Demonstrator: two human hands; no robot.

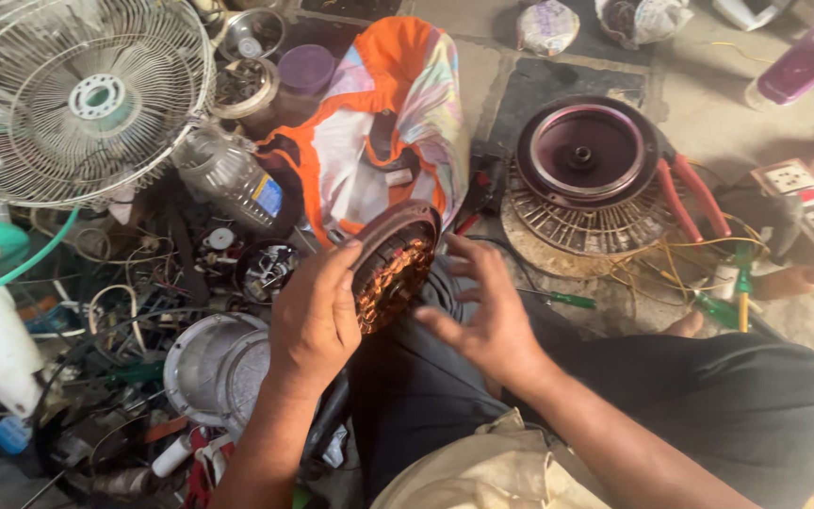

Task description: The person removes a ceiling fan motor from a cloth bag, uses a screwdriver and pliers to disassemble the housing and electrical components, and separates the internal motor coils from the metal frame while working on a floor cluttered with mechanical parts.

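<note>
Stator (393, 269) gripped on edge by left fingers (346, 259); right fingers (473, 259) spread beside it.

The left hand (315, 316) is curled in a closed grip (thumb up top), while the right hand (482, 311) hovers beside it, fingers spread.

Fan repair workshop on floor: fan guard (77, 99), motor housing (584, 155), pliers (685, 193), scattered parts.
</note>
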